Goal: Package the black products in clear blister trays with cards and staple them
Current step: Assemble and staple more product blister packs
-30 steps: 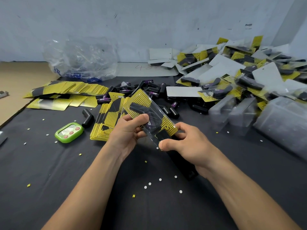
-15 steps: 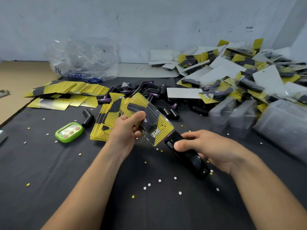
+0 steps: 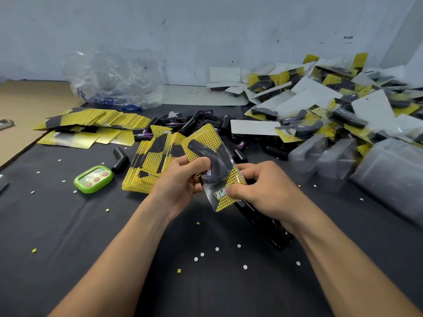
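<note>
Left hand (image 3: pixel 180 184), right hand (image 3: pixel 270 191): fingers pinch blister pack (image 3: pixel 219 170) side edges, over stapler (image 3: pixel 267 232).

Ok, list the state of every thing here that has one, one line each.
blister pack: filled, tilted, held above the table; staples cannot be made out
left hand: grips the pack's left edge
right hand: pinches the pack's lower end
stapler: lying beneath the right hand
loose black product: unpacked, lying beside the timer
green timer: face up on the table
plastic bag: crumpled
</note>
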